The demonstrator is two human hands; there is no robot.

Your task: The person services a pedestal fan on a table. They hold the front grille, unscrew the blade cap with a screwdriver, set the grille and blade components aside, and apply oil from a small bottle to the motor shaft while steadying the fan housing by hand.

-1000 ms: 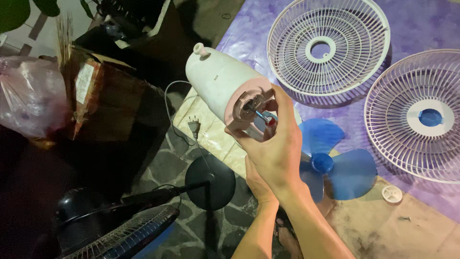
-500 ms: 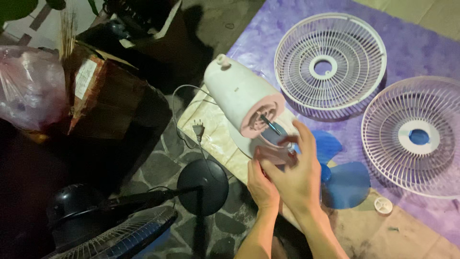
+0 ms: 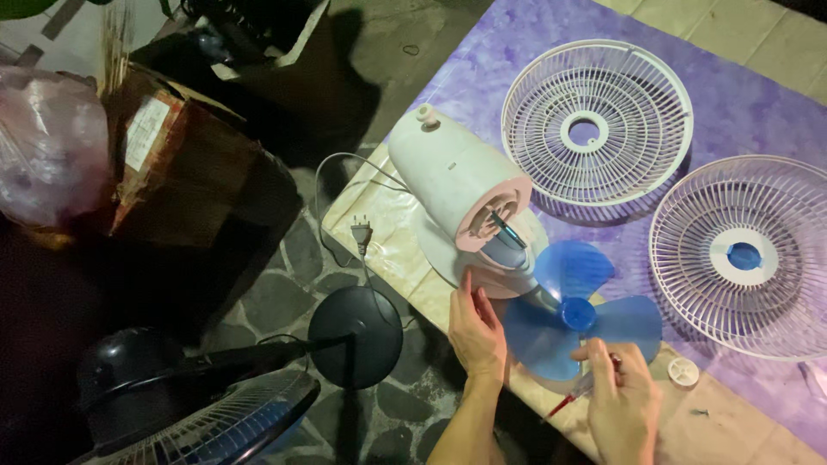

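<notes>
Fan motor housing (image 3: pixel 461 185), white w/ pink front face, lies tilted on its round white base (image 3: pixel 439 258) at the near-left edge of the purple mat (image 3: pixel 758 95), shaft end pointing toward the blue blade. Blue 3-lobe fan blade (image 3: pixel 579 314) lies flat just below/right of the housing, partly over the base.

Left hand (image 3: pixel 478 331) sits at the base's near edge, fingers together and stretched up, tips touching the base rim; it grips nothing. Right hand (image 3: pixel 622 405) is just below the blade, fingers curled shut around a red-handled screwdriver (image 3: pixel 579 392), whose handle sticks out to the lower left.

Surface: mat is mottled purple, spread over pale tile floor (image 3: pixel 775 26); a beige, worn strip runs along its near edge. Two white wire fan grilles lie flat on it: one w/ open centre hole (image 3: pixel 596 120) at top, one w/ blue centre (image 3: pixel 745 254) at right. Small white round cap (image 3: pixel 683 372) near the right hand. Power cord w/ plug (image 3: pixel 360 231) trails off the mat's left edge.

Left of the mat: dark stone paving (image 3: pixel 284 293), dimly lit. A black fan (image 3: pixel 215 405) lies on its side there, round black base up. Cardboard box (image 3: pixel 172 164) and pinkish plastic bag (image 3: pixel 47 146) at far left.
</notes>
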